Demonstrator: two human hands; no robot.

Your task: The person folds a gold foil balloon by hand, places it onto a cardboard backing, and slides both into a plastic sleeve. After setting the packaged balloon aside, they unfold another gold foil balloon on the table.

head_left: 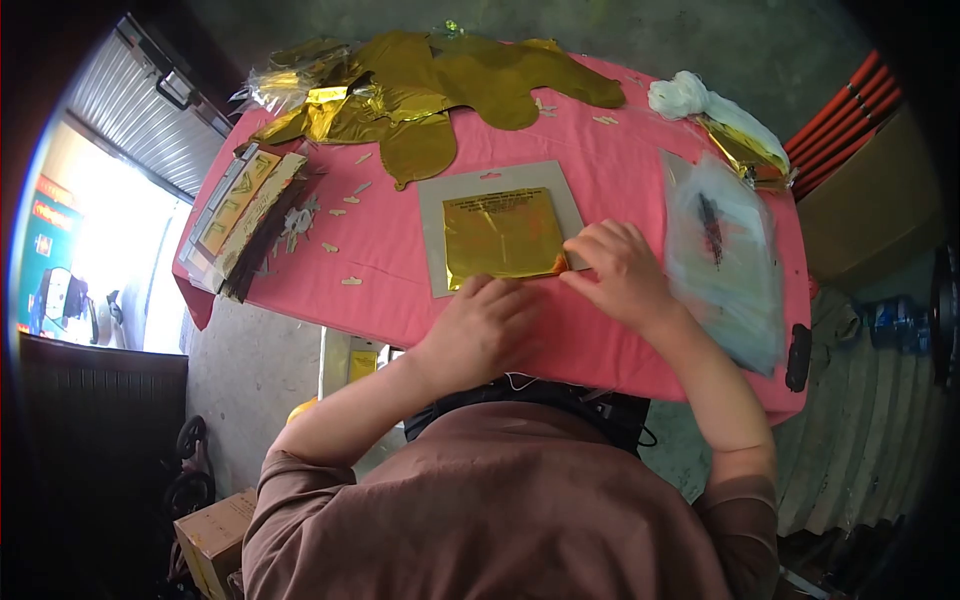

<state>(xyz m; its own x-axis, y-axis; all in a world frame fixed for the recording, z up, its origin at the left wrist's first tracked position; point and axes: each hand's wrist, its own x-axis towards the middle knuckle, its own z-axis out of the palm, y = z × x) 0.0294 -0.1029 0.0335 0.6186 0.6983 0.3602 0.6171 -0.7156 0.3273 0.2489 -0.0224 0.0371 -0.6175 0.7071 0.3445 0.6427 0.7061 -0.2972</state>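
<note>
The left hand [485, 322], blurred, is at the near edge of the folded gold foil [505, 235]; its grip I cannot tell. The right hand [625, 272] has thumb and finger at the foil's near right corner, grip likewise unclear. Beneath lies a grey card [432, 235] on the pink tabletop [615, 160]; gold sheets [520, 85] spread beyond.

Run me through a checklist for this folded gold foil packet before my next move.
1. Gold foil packet lying on the grey card: ok.
2. Card's hang slot uncovered: ok, open above the foil.
3. Right hand at the packet's lower right corner: ok.
4. Left hand gripping the lower edge: cannot tell, fingers blurred.
5. Pink tablecloth free of loose pale scraps: not ok, several lie left of the card.
</note>
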